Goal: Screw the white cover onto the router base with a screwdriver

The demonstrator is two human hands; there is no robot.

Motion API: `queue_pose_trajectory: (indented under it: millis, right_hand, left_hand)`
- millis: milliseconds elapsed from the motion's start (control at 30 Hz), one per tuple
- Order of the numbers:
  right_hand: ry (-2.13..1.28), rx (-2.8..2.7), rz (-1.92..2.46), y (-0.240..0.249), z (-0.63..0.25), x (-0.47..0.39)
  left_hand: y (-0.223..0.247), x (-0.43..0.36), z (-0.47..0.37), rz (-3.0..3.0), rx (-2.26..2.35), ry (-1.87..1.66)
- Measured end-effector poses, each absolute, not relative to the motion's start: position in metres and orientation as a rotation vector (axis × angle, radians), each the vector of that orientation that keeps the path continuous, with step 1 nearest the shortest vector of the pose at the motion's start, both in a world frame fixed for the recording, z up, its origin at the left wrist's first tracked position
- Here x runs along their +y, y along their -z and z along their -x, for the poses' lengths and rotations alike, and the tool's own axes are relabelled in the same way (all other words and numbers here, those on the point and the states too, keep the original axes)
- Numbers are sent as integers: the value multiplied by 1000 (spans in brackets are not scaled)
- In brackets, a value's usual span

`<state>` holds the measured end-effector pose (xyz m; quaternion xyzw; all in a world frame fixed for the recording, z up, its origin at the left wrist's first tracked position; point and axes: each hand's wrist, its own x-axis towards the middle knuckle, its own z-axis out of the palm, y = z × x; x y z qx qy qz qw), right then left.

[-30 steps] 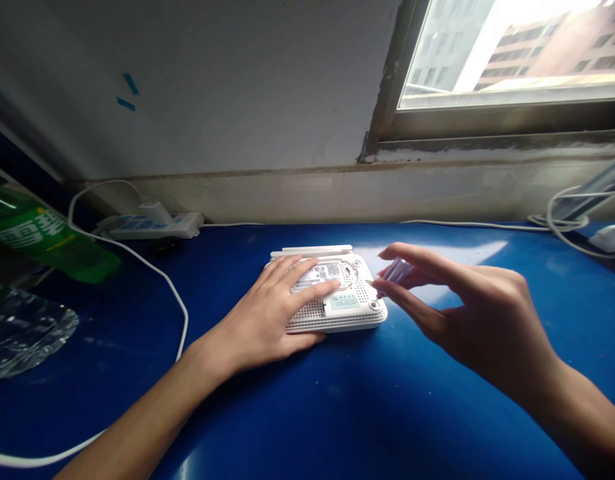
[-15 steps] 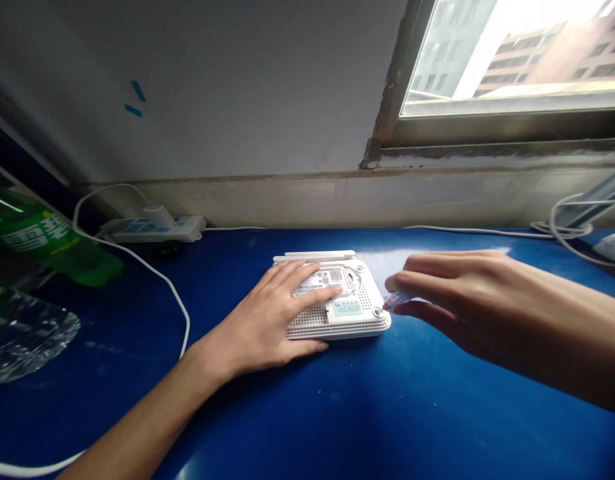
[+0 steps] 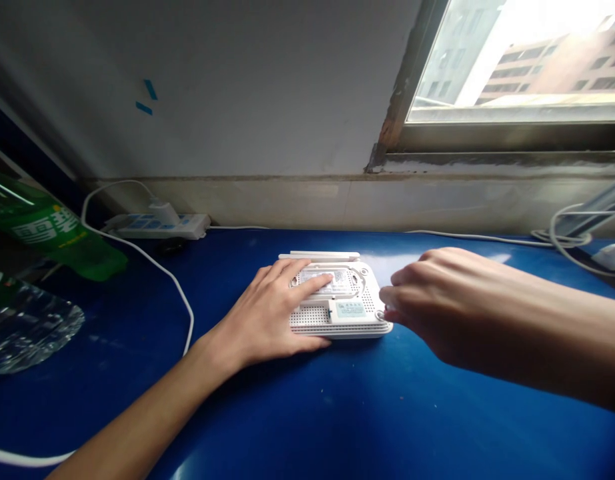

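Note:
A white router [image 3: 315, 321] lies underside up on the blue table, its vent holes and pale labels facing me. My left hand [image 3: 275, 307] clasps its left end, thumb along the front side and fingers spread over the top, with the index finger on the label. At the router's front right corner, my right hand [image 3: 422, 293] is closed in a pinch around a small clear-handled tool [image 3: 388, 305]. Most of that tool is hidden by the fingers. Its end is at the round recess [image 3: 380, 315] in that corner; whether it touches cannot be made out.
To the left are a green bottle [image 3: 82, 250] and a clear plastic bottle [image 3: 32, 327]. A white power strip [image 3: 187, 227] with a plug and white cable [image 3: 175, 283] sits by the wall. More cable [image 3: 562, 237] coils at the far right, below the window.
My right hand has turned over, its knuckles now facing up and hiding more of the clear-handled tool. My left index finger has slid back and left over the label. The view has shifted slightly.

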<state>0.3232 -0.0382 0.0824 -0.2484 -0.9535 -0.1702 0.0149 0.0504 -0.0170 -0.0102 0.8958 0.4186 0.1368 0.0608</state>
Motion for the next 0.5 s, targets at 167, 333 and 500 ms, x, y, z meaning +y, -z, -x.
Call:
queue_pose_trajectory:
  millis: [167,333,500]
  right_hand:
    - [506,-2806,1243,-79,-313,-40]
    - [313,-2939,1063,-83,-326,-21]
    - [284,-3023,693,-78,-342,-6]
  left_hand:
    - [8,-20,-55,-2691,1343,-390]
    - [11,-17,-54,-2678,1335,-363]
    - [12,-12,-51,-2656,1291,-364]
